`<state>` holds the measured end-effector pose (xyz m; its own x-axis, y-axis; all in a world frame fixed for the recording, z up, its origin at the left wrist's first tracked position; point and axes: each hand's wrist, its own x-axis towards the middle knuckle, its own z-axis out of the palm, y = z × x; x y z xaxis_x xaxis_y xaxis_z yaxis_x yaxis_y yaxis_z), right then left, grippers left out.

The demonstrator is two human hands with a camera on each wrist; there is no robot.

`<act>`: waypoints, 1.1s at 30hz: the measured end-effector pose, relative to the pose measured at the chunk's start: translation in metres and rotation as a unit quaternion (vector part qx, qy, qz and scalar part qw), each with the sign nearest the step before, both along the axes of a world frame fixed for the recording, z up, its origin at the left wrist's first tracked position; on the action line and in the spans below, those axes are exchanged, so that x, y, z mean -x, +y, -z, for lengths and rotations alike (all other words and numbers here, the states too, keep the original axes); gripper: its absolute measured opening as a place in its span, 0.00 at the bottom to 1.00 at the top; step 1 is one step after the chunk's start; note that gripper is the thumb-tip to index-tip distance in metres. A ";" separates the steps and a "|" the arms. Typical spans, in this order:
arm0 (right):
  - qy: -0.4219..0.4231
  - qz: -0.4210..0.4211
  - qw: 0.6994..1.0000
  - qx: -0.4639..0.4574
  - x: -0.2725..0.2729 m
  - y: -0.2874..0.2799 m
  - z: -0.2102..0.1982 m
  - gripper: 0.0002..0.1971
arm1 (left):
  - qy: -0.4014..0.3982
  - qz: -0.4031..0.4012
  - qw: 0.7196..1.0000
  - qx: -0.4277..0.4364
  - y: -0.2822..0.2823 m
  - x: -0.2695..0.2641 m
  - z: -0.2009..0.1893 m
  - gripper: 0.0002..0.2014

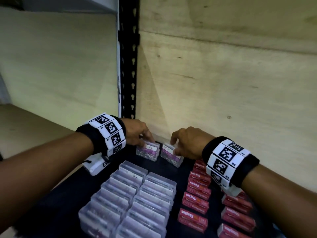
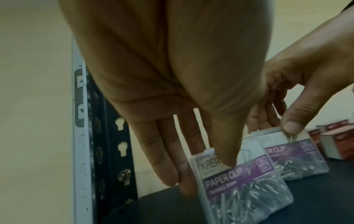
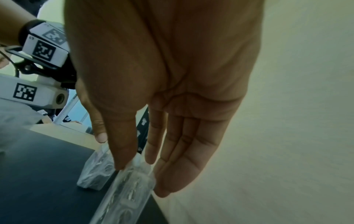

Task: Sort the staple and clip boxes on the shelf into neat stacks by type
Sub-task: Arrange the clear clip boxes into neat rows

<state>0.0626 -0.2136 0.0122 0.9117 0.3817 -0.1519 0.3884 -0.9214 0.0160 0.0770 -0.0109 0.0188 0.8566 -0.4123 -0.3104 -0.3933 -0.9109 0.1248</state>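
Two clear paper clip boxes with purple labels stand side by side at the back of the black shelf mat point(image 1: 68, 194). My left hand point(image 1: 147, 143) pinches the top of the left box point(image 1: 147, 151) between thumb and fingers. In the left wrist view, that left hand point(image 2: 206, 174) holds the left box point(image 2: 239, 184) slightly tilted. My right hand point(image 1: 174, 146) pinches the right box point(image 1: 171, 154) the same way. In the right wrist view, the right hand point(image 3: 139, 171) grips the right box point(image 3: 130, 189). Whether either box is lifted off the mat I cannot tell.
Two tight rows of clear clip boxes point(image 1: 128, 194) fill the front middle of the mat. Red staples boxes point(image 1: 197, 194) lie in two columns to the right, partly under my right forearm. A black slotted upright point(image 1: 128, 66) and the wooden back wall point(image 1: 223, 83) close off the rear.
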 end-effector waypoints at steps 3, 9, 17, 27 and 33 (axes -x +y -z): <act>0.009 -0.006 1.000 -0.014 0.012 0.001 -0.001 0.19 | 0.019 0.012 1.000 -0.007 0.000 0.014 -0.001 0.19; 0.023 -0.019 0.999 -0.039 0.034 0.002 -0.001 0.18 | 0.031 0.030 0.999 -0.015 0.000 0.038 0.000 0.18; 0.039 -0.022 0.998 -0.046 0.057 -0.003 -0.003 0.17 | 0.007 0.055 0.998 -0.015 0.007 0.056 0.000 0.18; 0.100 -0.042 0.990 -0.095 0.071 -0.002 -0.006 0.14 | -0.005 0.075 0.997 -0.037 0.009 0.058 -0.001 0.19; 0.135 -0.040 0.983 -0.120 0.071 -0.001 -0.006 0.11 | 0.010 0.080 0.996 -0.039 0.014 0.056 -0.002 0.20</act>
<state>-0.0080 -0.2147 0.0185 0.8170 0.5042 -0.2800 0.4192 -0.8526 -0.3119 0.0210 0.0033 0.0207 0.7750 -0.5172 -0.3631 -0.5324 -0.8439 0.0655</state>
